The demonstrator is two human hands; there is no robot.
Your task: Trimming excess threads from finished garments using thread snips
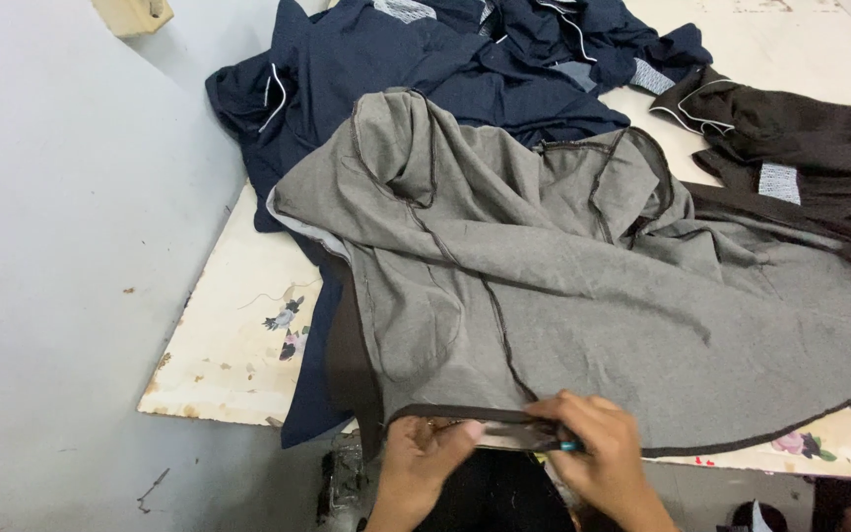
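A grey garment (583, 286) lies spread inside out over the table, its dark seams showing. My left hand (424, 458) pinches its near hem at the table's front edge. My right hand (598, 448) grips the same hem just to the right and holds a small tool with a teal tip (569, 445) against the fabric. The hem is stretched flat between both hands.
Navy garments (425, 59) with white piping are heaped at the back, and a dark brown garment (810, 148) lies at the right. The cream table board (238, 345), with small flower prints, ends at the left over a grey floor (61, 276).
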